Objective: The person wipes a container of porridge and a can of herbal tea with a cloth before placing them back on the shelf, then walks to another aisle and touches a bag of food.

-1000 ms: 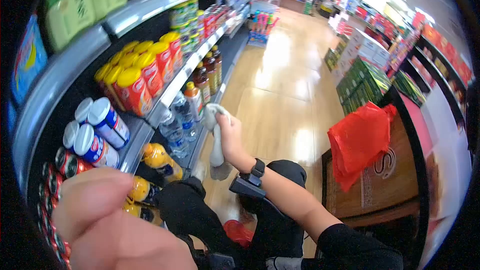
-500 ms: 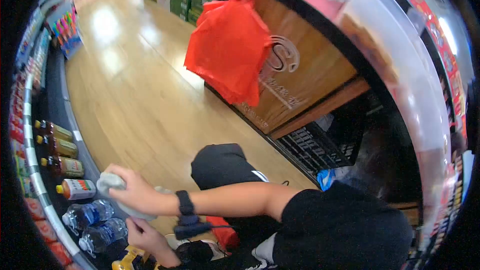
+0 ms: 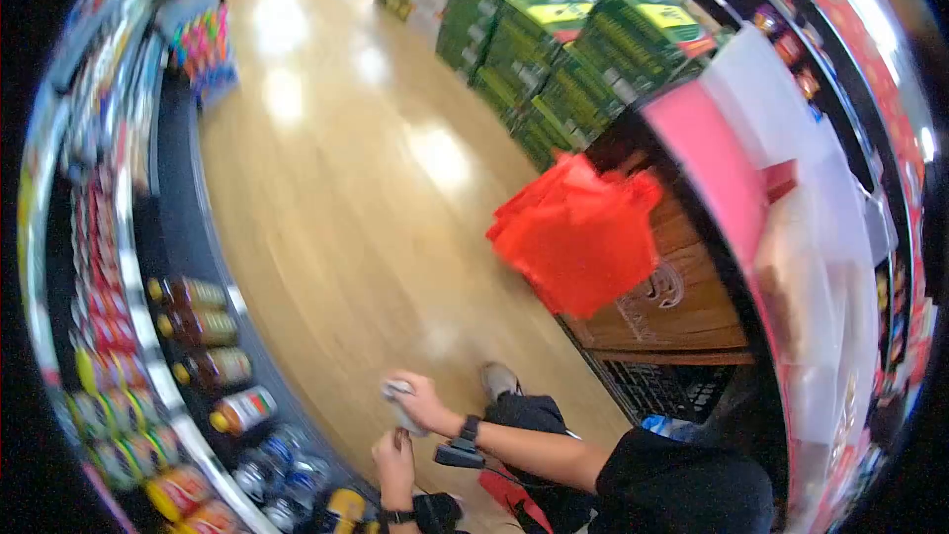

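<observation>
My right hand (image 3: pixel 427 403), with a dark band and a small device at the wrist, is closed around a pale greyish-white cloth (image 3: pixel 403 415). Just below it, my left hand (image 3: pixel 393 460) has its fingers pinched together at the lower end of the cloth; blur hides the exact grip. Both hands are over the wooden floor (image 3: pixel 326 267), beside the lower shelf's edge. To their left on that shelf lie clear water bottles (image 3: pixel 297 470), an orange-labelled bottle (image 3: pixel 244 409) and several brown drink bottles (image 3: pixel 203 324).
A red bag (image 3: pixel 578 237) hangs on the wooden counter (image 3: pixel 682 321) to the right. Green cartons (image 3: pixel 563 59) are stacked behind it. A black crate (image 3: pixel 657 388) sits under the counter. My shoe (image 3: pixel 500 379) shows on the floor, and packed shelves (image 3: pixel 104 267) line the left side.
The view has swung, bringing more of the cartons and left shelves into sight. My hands, with the cloth, have moved away from the bottles to above the floor and closer together.
</observation>
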Demonstrator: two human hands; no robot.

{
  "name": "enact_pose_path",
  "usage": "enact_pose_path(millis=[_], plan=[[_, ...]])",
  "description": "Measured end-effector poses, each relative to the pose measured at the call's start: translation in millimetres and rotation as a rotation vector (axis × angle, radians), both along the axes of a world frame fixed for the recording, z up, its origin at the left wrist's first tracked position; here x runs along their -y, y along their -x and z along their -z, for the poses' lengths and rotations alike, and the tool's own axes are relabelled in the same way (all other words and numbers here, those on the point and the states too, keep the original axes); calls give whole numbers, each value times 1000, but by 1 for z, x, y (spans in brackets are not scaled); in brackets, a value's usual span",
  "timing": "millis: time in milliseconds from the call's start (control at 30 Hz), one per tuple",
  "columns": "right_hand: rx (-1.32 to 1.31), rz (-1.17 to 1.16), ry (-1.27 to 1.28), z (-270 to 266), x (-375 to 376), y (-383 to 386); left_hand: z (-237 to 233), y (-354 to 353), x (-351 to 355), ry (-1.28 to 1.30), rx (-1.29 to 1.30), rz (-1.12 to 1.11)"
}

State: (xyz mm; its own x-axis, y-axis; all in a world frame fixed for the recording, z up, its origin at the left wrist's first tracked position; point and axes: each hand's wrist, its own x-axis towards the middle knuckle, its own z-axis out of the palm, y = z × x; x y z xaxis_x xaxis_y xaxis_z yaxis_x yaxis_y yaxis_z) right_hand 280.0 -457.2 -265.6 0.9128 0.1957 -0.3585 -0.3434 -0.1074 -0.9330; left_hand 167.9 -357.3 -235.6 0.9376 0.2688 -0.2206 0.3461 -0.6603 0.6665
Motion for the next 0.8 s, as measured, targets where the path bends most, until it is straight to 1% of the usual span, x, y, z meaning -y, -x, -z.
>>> enact_pose_path(millis=[33, 67, 100, 133, 167, 200, 233, 267, 300, 333, 367, 400, 433, 500, 533, 567, 600, 633, 667, 700, 733, 767, 800], plan=[[55, 49, 84, -5, 21, -2, -25, -8, -12, 108, -139, -14], [35, 45, 116, -26, 47, -3, -76, -28, -9, 166, -63, -107], [24, 148, 70, -56, 73, -1, -131, -44, -2, 210, -2, -184], [-70, 194, 65, -95, 99, -9, -179, -51, 1, 175, -21, -130], [-115, 196, 88, -135, 126, -15, -221, -61, 5, 130, -95, -68], [-85, 220, 53, -156, 147, -18, -258, -82, 12, 93, -137, 2], [-37, 344, -60, -188, 160, -23, -268, -84, 19, 104, 24, 57], [-26, 392, -109, -225, 175, -27, -281, -89, 19, 97, -80, 201], [-5, 439, -159, -263, 191, -39, -308, -102, 33, 161, 2, 352], [48, 524, -182, -301, 218, -57, -318, -114, 57, 279, -59, 453], [-44, 586, -324, -332, 232, -59, -343, -121, 90, 591, -282, 302], [-136, 647, -478, -361, 244, -56, -382, -136, 120, 668, -390, 417], [-96, 752, -498, -383, 249, -56, -395, -144, 137, 639, -414, 527], [-13, 784, -692, -422, 273, -64, -400, -162, 180, 610, -313, 763], [34, 854, -700, -443, 283, -64, -403, -177, 195, 619, -241, 941], [84, 899, -804, -468, 282, -70, -424, -196, 205, 617, -246, 1018], [141, 931, -911, -486, 287, -70, -448, -209, 223, 609, -138, 1111], [191, 978, -909, -501, 297, -66, -463, -217, 237, 609, -27, 1195], [266, 993, -869, -519, 308, -59, -457, -227, 251, 687, 8, 1173], [335, 1009, -819, -531, 319, -51, -472, -237, 267, 701, 3, 1236], [392, 1018, -769, -534, 326, -42, -498, -245, 285, 737, -89, 1220], [491, 1011, -671, -521, 332, -36, -519, -248, 299, 761, -185, 1194], [400, 1088, -764, -532, 325, -20, -529, -248, 307, 754, -200, 1231]])
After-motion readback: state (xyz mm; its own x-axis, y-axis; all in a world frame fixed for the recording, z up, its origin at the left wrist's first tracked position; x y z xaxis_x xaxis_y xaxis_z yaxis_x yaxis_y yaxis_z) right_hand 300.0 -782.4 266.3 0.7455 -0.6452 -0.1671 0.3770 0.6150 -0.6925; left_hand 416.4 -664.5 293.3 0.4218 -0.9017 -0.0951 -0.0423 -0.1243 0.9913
